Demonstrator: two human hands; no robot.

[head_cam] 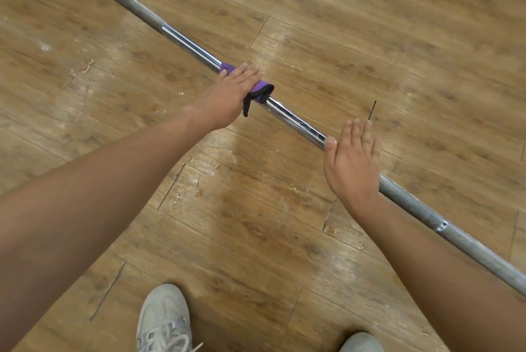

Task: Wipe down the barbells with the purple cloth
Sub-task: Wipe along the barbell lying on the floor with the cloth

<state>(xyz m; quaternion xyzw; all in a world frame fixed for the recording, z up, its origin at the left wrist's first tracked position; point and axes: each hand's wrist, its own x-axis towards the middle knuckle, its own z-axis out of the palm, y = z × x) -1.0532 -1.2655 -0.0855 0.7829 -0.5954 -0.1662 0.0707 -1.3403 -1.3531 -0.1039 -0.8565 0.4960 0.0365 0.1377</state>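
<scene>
My left hand (236,92) clasps the purple cloth (262,89) around the barbell (187,45) on its shiny middle stretch, with cloth showing on either side of my fingers. Further along the barbell, my right hand (353,161) rests flat, fingers straight, thumb touching the steel.

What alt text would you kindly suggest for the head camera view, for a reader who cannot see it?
Seen from above, a person's left hand holds a purple cloth wrapped round a steel barbell that runs diagonally over a wooden floor. The right hand, fingers straight, touches the bar.
</scene>
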